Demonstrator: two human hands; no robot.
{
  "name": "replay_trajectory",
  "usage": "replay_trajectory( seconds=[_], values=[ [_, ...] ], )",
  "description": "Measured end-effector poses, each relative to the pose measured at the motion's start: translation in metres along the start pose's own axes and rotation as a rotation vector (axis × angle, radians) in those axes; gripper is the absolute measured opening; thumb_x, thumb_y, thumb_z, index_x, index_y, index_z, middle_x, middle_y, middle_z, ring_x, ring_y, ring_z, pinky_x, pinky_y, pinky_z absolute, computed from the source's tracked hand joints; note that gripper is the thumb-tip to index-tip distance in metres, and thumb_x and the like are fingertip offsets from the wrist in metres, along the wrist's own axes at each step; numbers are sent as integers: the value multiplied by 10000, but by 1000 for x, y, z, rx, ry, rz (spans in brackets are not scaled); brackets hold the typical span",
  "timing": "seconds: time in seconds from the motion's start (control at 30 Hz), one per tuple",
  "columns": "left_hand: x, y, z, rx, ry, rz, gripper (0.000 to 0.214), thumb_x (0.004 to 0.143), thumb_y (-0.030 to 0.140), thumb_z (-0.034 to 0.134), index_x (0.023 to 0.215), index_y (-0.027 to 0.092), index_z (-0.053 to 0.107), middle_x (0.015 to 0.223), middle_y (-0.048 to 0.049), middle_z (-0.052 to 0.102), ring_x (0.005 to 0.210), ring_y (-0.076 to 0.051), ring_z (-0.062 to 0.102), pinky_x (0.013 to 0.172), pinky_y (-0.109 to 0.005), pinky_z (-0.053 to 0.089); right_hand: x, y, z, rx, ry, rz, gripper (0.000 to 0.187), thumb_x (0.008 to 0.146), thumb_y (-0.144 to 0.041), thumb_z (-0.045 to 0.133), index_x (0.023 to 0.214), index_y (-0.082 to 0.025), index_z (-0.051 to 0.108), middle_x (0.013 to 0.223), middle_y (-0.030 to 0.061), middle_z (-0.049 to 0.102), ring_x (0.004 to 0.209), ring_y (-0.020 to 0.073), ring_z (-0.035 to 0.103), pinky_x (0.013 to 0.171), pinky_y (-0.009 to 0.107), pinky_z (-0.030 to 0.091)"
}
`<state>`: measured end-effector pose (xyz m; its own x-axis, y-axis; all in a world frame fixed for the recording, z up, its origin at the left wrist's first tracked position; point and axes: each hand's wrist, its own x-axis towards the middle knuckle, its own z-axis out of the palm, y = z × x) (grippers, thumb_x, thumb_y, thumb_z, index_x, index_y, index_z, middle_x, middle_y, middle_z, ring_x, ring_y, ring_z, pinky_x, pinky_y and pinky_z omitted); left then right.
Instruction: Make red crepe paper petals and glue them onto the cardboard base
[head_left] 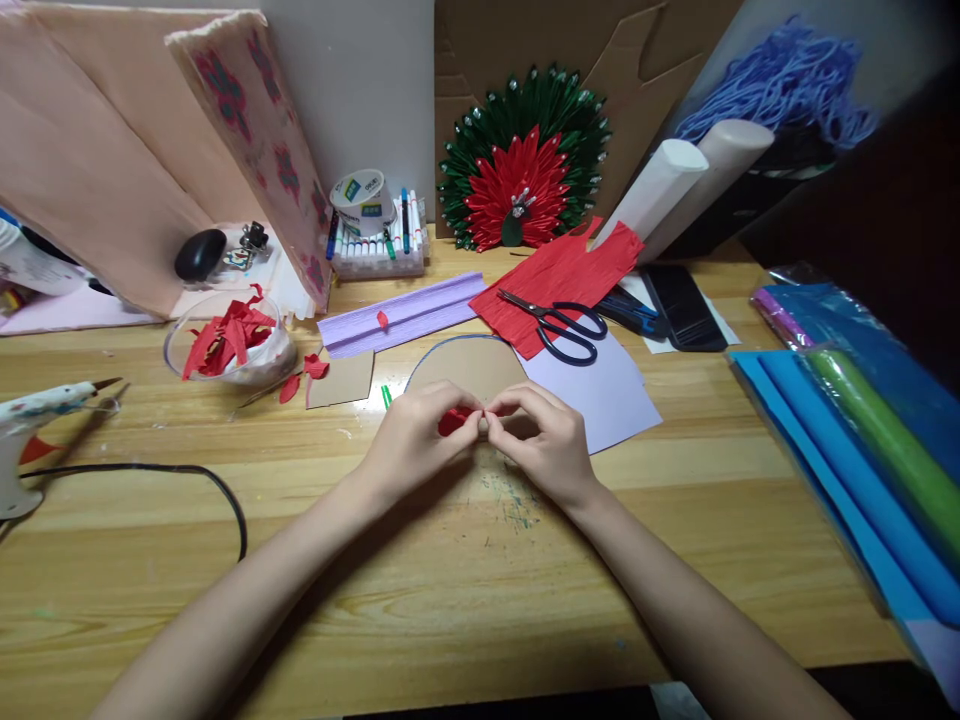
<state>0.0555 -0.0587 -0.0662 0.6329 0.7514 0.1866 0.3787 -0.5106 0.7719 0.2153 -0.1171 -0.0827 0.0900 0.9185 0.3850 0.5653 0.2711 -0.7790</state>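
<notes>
My left hand pinches a small piece of red crepe paper, which shows partly between its thumb and fingers. My right hand is also closed in a pinch, its fingertips meeting those of the left; what lies between its tips is hidden. Both hands are above the near edge of a rounded cardboard piece with a blue outline. Just beyond lie a large red crepe paper sheet and black-handled scissors. A lavender paper sheet is beside my right hand.
To the left are a glue gun with its black cord and a tub of red scraps. Markers and a green-and-red paper fan stand behind. A phone and wrapped paper rolls lie right.
</notes>
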Motion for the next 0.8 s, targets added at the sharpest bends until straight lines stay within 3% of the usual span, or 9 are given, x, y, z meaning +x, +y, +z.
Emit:
replay_trajectory(
  seconds=[0.23, 0.43, 0.57, 0.8],
  values=[
    [4, -4, -5, -3, 82, -36, 49, 766, 159, 584, 749, 157, 629, 740, -34, 659, 683, -133, 597, 644, -245, 480, 0, 3, 1, 110, 20, 168, 26, 762, -172, 623, 756, -197, 625, 731, 7, 624, 649, 132, 591, 582, 241, 501],
    [7, -12, 0, -502, 33, -311, 271, 758, 291, 651, 970, 124, 621, 869, -87, 688, 773, -165, 659, 729, -297, 535, 1, 6, 7, 444, 19, 394, 86, 769, -266, 656, 793, -184, 642, 753, 17, 681, 679, 146, 657, 621, 252, 551],
    [8, -15, 1, -565, 44, -351, 239, 784, 307, 626, 931, 119, 638, 843, -82, 687, 750, -155, 653, 712, -279, 518, 0, 7, 6, 497, -37, 381, 134, 759, -284, 683, 860, -197, 678, 830, 23, 713, 750, 158, 684, 688, 271, 573],
    [8, -14, -1, -497, 109, -317, 194, 788, 294, 624, 891, 134, 661, 872, -73, 695, 768, -152, 650, 716, -261, 507, -2, 7, 2, 263, -5, 248, 149, 731, -262, 723, 864, -196, 719, 829, 29, 715, 728, 151, 678, 680, 264, 567]
  ],
)
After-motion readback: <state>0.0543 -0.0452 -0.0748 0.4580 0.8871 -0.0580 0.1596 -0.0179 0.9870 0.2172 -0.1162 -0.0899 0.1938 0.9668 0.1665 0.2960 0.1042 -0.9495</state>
